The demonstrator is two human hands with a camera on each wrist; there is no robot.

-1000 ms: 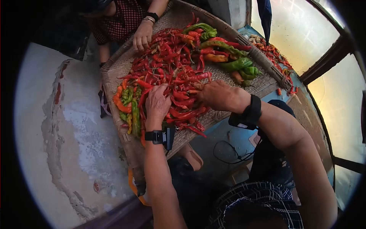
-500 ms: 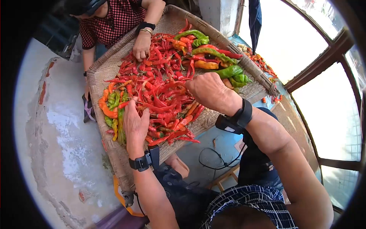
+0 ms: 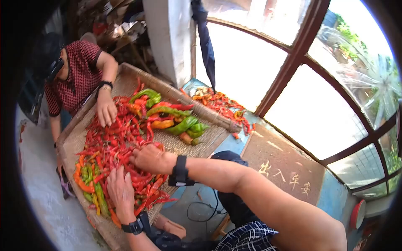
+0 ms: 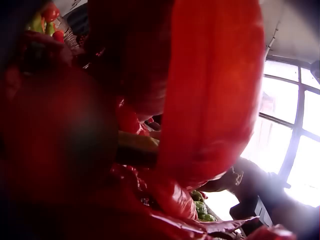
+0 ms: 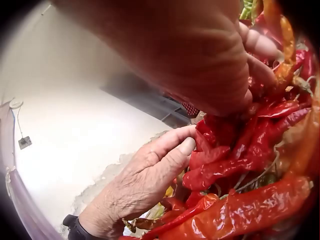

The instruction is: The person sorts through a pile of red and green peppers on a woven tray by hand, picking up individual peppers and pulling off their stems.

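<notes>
Red peppers (image 3: 121, 146) lie heaped in a woven tray (image 3: 75, 140). My left hand (image 3: 121, 193) rests at the near side of the heap, fingers fairly straight; in the right wrist view that hand (image 5: 145, 185) touches a red pepper (image 5: 207, 157) with thumb and finger. Farther right, my right hand (image 3: 153, 160) reaches into the heap, its fingers (image 5: 260, 45) loosely bent and spread among peppers, the thumb hidden. A large red pepper (image 4: 212, 85) fills much of the left wrist view, hiding the left fingers.
Green peppers (image 3: 184, 124) lie at the tray's right corner, more green and orange ones (image 3: 86, 180) at its left. Another person's hand (image 3: 106, 111) touches the far side of the heap. More peppers (image 3: 222, 104) lie beyond the tray, near the window frame (image 3: 289, 67).
The head view has swung right, showing more window. My right hand has come down from above the heap into the peppers, closer to my left hand, which stays at the near side.
</notes>
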